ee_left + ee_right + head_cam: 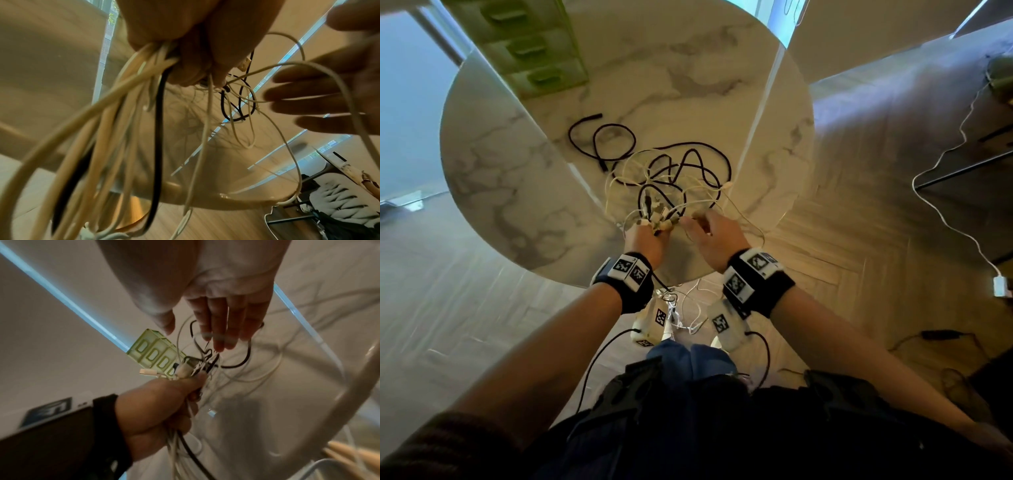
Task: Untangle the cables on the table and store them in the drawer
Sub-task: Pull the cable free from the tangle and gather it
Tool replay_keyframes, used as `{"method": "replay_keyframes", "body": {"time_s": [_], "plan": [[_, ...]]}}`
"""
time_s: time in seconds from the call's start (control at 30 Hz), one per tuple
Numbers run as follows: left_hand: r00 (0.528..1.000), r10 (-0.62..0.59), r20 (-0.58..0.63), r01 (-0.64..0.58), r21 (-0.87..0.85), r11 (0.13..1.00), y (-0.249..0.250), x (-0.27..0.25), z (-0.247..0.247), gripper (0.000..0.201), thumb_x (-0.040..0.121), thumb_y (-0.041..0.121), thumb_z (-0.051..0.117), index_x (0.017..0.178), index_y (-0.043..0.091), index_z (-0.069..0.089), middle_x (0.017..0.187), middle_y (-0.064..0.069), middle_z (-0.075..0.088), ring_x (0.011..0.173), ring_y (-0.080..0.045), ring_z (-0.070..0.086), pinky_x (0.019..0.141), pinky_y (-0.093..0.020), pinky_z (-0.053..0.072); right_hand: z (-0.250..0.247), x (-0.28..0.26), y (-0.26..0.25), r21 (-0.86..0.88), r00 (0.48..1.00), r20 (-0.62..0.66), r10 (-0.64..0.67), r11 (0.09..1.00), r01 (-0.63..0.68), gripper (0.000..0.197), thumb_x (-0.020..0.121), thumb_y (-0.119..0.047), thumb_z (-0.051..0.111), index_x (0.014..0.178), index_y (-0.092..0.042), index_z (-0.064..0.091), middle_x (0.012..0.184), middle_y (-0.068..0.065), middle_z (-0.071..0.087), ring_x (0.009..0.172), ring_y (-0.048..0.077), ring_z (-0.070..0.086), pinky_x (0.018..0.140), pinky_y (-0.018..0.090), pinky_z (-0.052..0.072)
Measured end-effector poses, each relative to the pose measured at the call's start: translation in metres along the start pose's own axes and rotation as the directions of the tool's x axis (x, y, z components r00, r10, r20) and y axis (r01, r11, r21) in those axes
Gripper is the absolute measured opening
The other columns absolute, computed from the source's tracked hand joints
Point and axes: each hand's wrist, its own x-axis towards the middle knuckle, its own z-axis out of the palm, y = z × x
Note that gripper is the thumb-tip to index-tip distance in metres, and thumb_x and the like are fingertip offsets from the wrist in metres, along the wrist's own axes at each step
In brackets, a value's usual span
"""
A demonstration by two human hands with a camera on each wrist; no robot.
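Observation:
A tangle of black and white cables (674,171) lies in the middle of the round marble table (500,171). My left hand (645,236) grips a bundle of cable ends and plugs (185,369) at the table's near edge, and the strands hang down below the fist (144,113). My right hand (710,233) is just to its right, with fingers (226,321) straight and spread above the tangle. A thin white cable (308,68) loops across them, not pinched. The green drawer unit (534,51) stands at the far left of the table, its drawers closed.
A loose black cable (599,137) curls left of the tangle. To the right, a white charger lead (945,212) runs over the wooden floor to a plug (1000,286). Beside it is low dark furniture (962,178). Another black lead (935,334) lies on the floor.

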Motion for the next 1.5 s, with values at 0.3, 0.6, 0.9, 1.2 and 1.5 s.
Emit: {"method": "replay_keyframes", "body": {"time_s": [0.3,0.6,0.9,1.2,1.5], "plan": [[0.997,-0.064,0.03,0.061,0.091,0.994,-0.008,0.004,0.001,0.032,0.093,0.025,0.053,0.104,-0.003,0.065,0.107,-0.023,0.065,0.106,-0.038,0.058,0.084,-0.034,0.044,0.005,-0.008,0.022,0.333,0.999,0.05,0.01,0.943,-0.026,0.021,0.093,-0.005,0.05,0.099,-0.01,0.069,0.063,-0.003,0.06,0.057,0.002,0.053,0.069,0.017,0.045],[0.983,-0.182,-0.011,0.182,0.074,0.98,-0.006,0.011,0.0,0.036,0.095,0.024,0.052,0.115,-0.006,0.058,0.12,-0.025,0.06,0.114,-0.039,0.053,0.093,-0.037,0.041,-0.052,-0.082,0.067,0.636,0.964,0.17,-0.207,0.77,0.053,0.037,0.081,-0.002,0.049,0.076,-0.03,0.072,0.076,-0.012,0.065,0.078,0.003,0.058,0.08,0.015,0.044],[0.985,-0.169,0.04,0.167,0.053,0.985,-0.015,0.008,0.0,0.03,0.092,0.023,0.053,0.107,-0.001,0.062,0.107,-0.018,0.065,0.103,-0.034,0.058,0.071,-0.025,0.036,-0.028,-0.072,0.096,-0.396,0.93,0.335,0.152,0.918,-0.008,0.031,0.085,-0.005,0.05,0.102,-0.023,0.069,0.121,0.002,0.054,0.116,0.019,0.048,0.103,0.035,0.036],[0.983,-0.155,0.094,0.145,0.104,0.984,-0.012,-0.001,0.002,0.03,0.091,0.02,0.056,0.107,-0.004,0.062,0.111,-0.023,0.064,0.107,-0.036,0.058,0.083,-0.032,0.043,0.038,0.006,0.009,0.154,0.966,0.196,0.17,0.967,-0.201,0.023,0.09,-0.025,0.058,0.102,-0.006,0.064,0.09,0.012,0.069,0.077,0.028,0.067,0.078,0.04,0.055],[0.974,-0.219,0.054,0.221,-0.028,0.975,-0.013,0.002,0.003,0.035,0.09,0.027,0.06,0.111,-0.001,0.058,0.111,-0.019,0.063,0.107,-0.034,0.058,0.085,-0.031,0.043,0.018,-0.014,0.017,0.384,0.973,0.16,0.168,0.897,-0.218,0.024,0.09,0.005,0.049,0.106,0.0,0.066,0.056,-0.007,0.055,0.043,-0.005,0.047,0.05,0.005,0.036]]}}
